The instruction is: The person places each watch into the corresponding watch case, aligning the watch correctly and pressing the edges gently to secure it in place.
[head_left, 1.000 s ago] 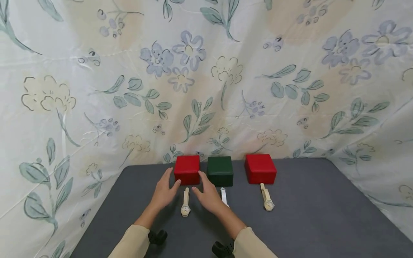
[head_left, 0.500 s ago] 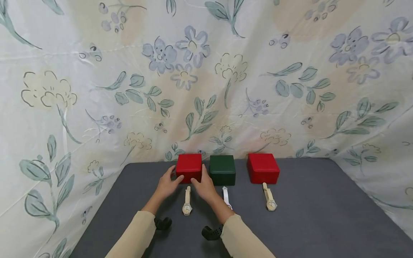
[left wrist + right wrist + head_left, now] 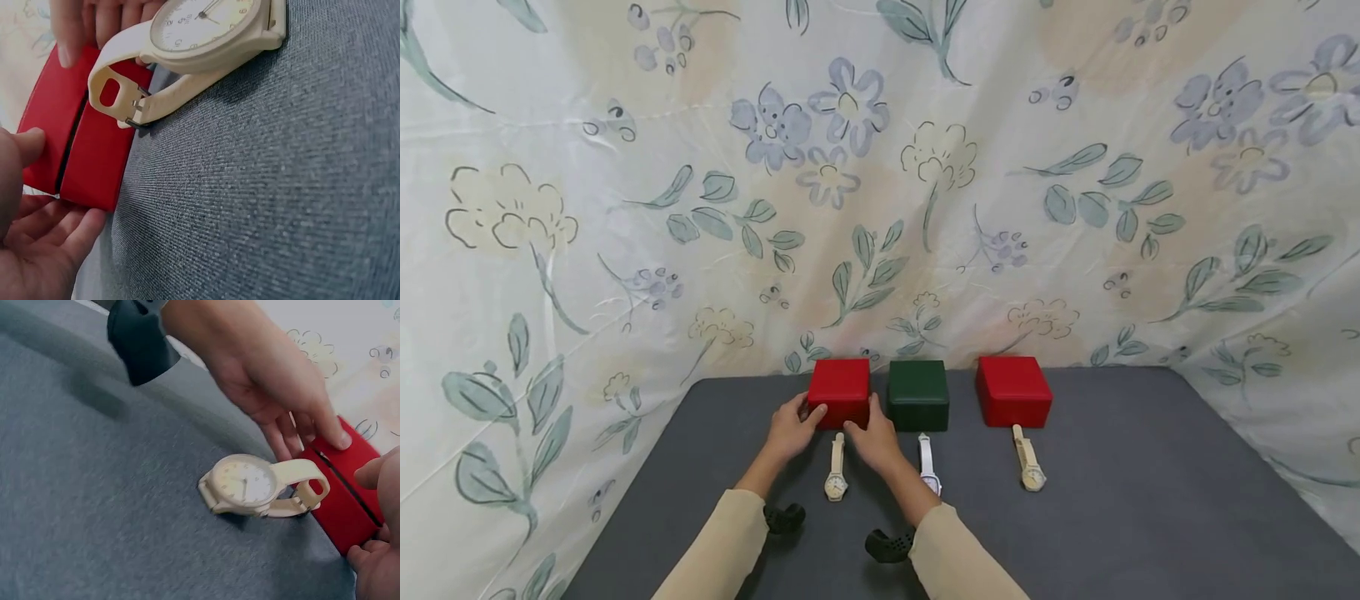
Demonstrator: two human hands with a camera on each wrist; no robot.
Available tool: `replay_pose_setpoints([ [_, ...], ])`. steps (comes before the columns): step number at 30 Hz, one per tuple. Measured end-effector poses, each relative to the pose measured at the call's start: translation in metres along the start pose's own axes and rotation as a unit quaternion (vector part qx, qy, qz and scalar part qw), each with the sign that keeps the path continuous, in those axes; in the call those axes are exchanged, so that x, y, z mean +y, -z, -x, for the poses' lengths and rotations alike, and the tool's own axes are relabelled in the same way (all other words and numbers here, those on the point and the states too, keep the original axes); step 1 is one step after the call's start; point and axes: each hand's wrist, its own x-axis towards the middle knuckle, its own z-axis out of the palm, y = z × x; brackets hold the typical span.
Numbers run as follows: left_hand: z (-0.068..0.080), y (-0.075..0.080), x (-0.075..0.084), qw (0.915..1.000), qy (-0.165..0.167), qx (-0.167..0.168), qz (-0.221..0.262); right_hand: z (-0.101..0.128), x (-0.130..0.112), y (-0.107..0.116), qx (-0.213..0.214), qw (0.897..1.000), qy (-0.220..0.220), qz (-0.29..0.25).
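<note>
A red box (image 3: 839, 385), the leftmost of the row, sits at the far side of the table between both hands. My left hand (image 3: 790, 429) grips its left side, thumb on the front of the lid, fingers lower down. On the opposite side my right hand (image 3: 876, 437) holds it the same way. A dark seam shows between lid and base (image 3: 94, 169) in the left wrist view. Just in front of the box lies a cream wristwatch (image 3: 244, 481), its strap buckled in a loop. The far sides of the box are hidden.
A green box (image 3: 918, 396) and another red box (image 3: 1014, 392) stand to the right. A white wristwatch (image 3: 927, 467), partly behind the right forearm, and a second cream wristwatch (image 3: 1030, 467) lie before them. Floral cloth (image 3: 880, 208) hangs behind the grey table (image 3: 1150, 500).
Both hands have reached forward from either side of the cream watch and taken hold of the left red box. The box and watches look unmoved; the head view has shifted slightly.
</note>
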Motion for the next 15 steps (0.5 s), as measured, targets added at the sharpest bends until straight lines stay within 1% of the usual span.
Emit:
replay_pose_setpoints([
  [4,-0.002,-0.001,0.004,0.9998,0.004,0.003,-0.018,0.000,0.002,0.002,0.000,0.999,0.024,0.023],
  [6,-0.005,-0.001,0.007,0.9995,0.009,0.012,-0.027,0.001,0.002,0.003,-0.001,0.999,0.035,0.037],
  [11,-0.013,0.002,0.016,0.9971,0.041,0.038,-0.051,0.002,0.001,0.004,-0.013,0.997,0.044,0.070],
  [13,-0.015,0.004,0.020,0.9963,0.053,0.042,-0.053,0.001,0.000,0.005,-0.017,0.996,0.043,0.075],
  [15,-0.019,0.006,0.024,0.9961,0.066,0.038,-0.045,0.001,-0.001,0.006,-0.017,0.996,0.040,0.076],
])
